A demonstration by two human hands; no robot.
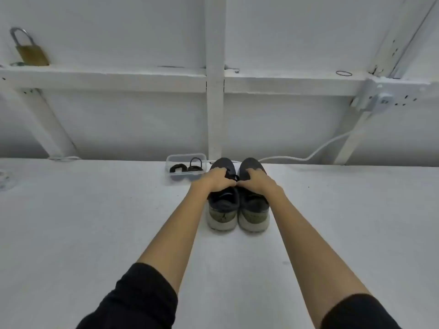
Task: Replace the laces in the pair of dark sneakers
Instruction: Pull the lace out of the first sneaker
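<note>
Two dark sneakers stand side by side on the white table, heels toward me, toes at the back wall. My left hand [217, 181] lies over the lace area of the left sneaker [222, 210], its fingers curled into the black laces [233, 178]. Over the tongue of the right sneaker [253, 211] lies my right hand [256, 184], fingers bent; its thumb meets my left hand between the shoes. Whether it grips a lace is hidden. A clear plastic box [174, 178] left of the shoes holds coiled black laces [187, 167].
The white table [95, 222] stretches wide on both sides. A white cable [308, 156] runs along the back edge to a socket [384, 100] at upper right. On the wall ledge sit a brass padlock [29, 52] and a black band [343, 73].
</note>
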